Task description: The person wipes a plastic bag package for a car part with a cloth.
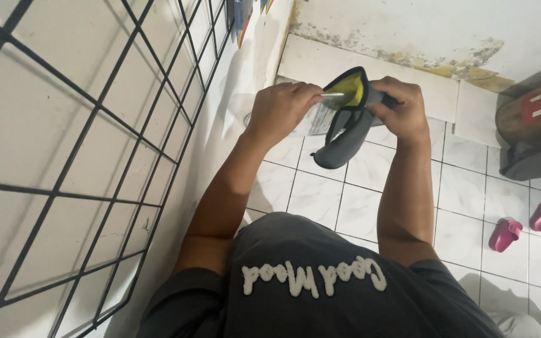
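Head view, item list. Grey slipper [344, 134] with yellow lining: held in the air above the white tiled floor [320, 197], opening up, toe hanging down. Left hand [280, 109]: closed on the slipper's left rim, pinching a small silvery piece there. Right hand [401, 109]: clamped on the slipper's right side. Pink slippers [524, 224]: on the floor, well right of the grey slipper. Black wire grid [82, 156]: far left of it.

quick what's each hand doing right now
Left hand: closed, pinching a small silvery piece at the grey and yellow slipper.
Right hand: closed, gripping the slipper.
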